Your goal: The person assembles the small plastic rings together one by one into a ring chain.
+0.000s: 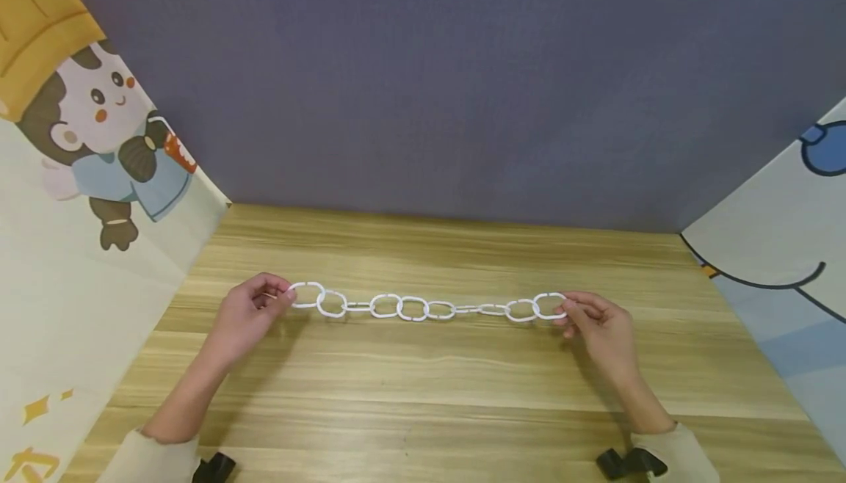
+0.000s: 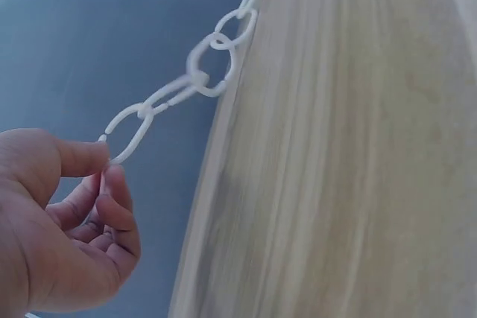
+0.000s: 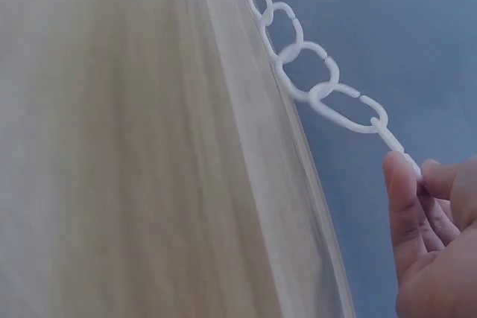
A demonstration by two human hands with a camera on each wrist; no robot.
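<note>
A white chain of several oval links [image 1: 413, 309] stretches sideways between both hands in the head view, sagging slightly in the middle. My left hand [image 1: 254, 310] pinches the end link on the left between thumb and forefinger. At the opposite end, my right hand [image 1: 600, 329] pinches the last link. The left wrist view shows the left end link [image 2: 130, 132] between the fingertips, and small gaps show in some links. In the right wrist view the end link [image 3: 389, 138] runs into the pinch of thumb and finger, its tip hidden there.
Below the chain lies a wood-grain table [image 1: 410, 402]. A dark grey-blue panel [image 1: 449, 86] rises along its far edge. Pale side walls with cartoon prints [image 1: 112, 109] stand left and right. Black wrist straps [image 1: 214, 467] show at the cuffs.
</note>
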